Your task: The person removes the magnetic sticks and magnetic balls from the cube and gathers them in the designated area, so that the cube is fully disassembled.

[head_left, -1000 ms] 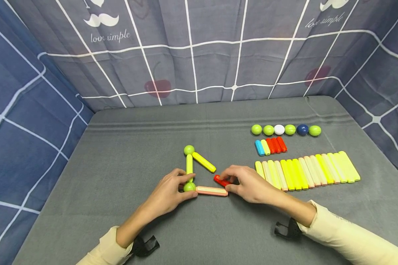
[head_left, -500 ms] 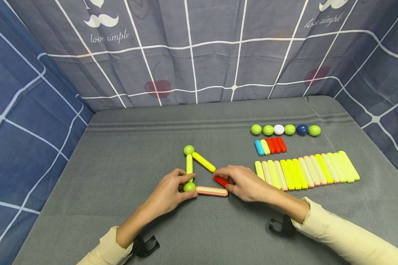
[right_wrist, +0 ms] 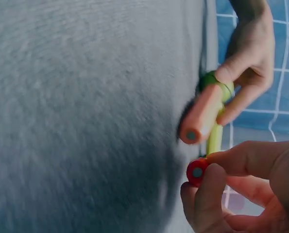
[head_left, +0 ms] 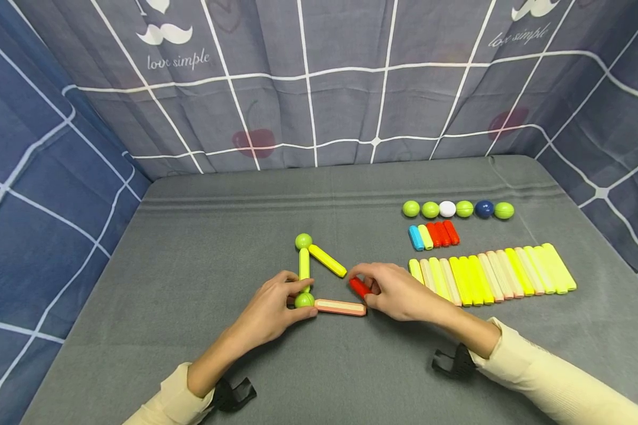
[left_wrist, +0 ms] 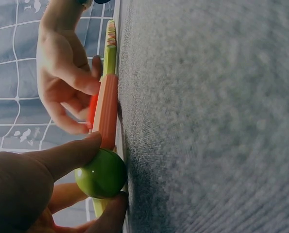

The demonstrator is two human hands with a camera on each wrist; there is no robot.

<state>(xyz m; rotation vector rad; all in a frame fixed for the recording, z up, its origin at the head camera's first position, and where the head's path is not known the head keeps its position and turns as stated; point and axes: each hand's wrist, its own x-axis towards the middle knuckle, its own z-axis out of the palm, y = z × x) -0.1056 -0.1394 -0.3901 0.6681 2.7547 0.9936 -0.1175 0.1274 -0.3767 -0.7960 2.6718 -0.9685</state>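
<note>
My right hand [head_left: 396,289] pinches a short red magnetic rod [head_left: 359,287] between thumb and fingers. In the right wrist view, a round grey disc shows in the end of the red rod [right_wrist: 197,173]. My left hand [head_left: 273,305] holds the near green ball [head_left: 304,300], with its thumb by the joint to a pink-orange rod [head_left: 340,307]. From that ball a yellow-green rod [head_left: 304,262] runs back to a second green ball [head_left: 303,241]. A yellow rod [head_left: 327,260] slants from the far ball toward the red one, its near end free.
On the right, a row of balls [head_left: 447,208] in green, white and dark blue lies behind several short rods [head_left: 434,235]. Nearer, a long row of yellow and pink rods [head_left: 491,275] lies beside my right forearm. A checked curtain [head_left: 345,88] encloses the grey tabletop [head_left: 218,224].
My right hand has shifted the red rod slightly, lately a little to the right, away from the yellow rod's free end. My left hand stays on the near green ball.
</note>
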